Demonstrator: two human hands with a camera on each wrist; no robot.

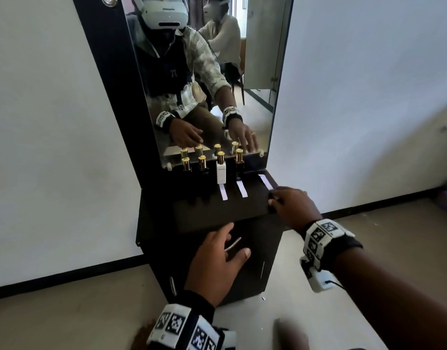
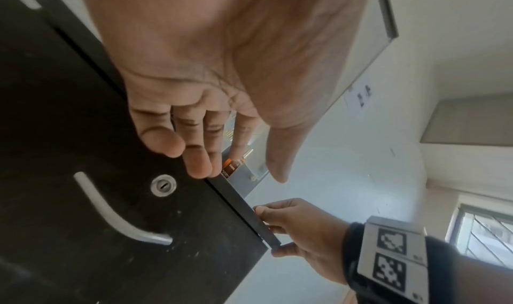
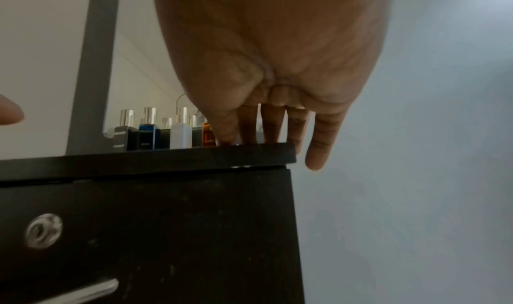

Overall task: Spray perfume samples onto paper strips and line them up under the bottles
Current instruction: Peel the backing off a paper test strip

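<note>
Four gold-capped perfume bottles stand in a row at the back of the black cabinet top (image 1: 212,210): two dark bottles (image 1: 194,164), a white bottle (image 1: 221,173) and a dark bottle (image 1: 239,159). White paper strips lie below the white bottle (image 1: 224,193), below the right bottle (image 1: 242,189) and further right (image 1: 264,181). My right hand (image 1: 290,205) rests straight fingers (image 3: 270,122) on the top's right front corner, at the near end of the rightmost strip; contact with that strip is hidden. My left hand (image 1: 217,261) hovers empty, fingers relaxed, before the cabinet front.
A tall mirror (image 1: 204,72) rises right behind the bottles. The cabinet front carries a metal handle (image 2: 111,212) and a keyhole (image 2: 164,185) near my left hand. White walls flank the cabinet, which stands on a beige floor (image 1: 91,311).
</note>
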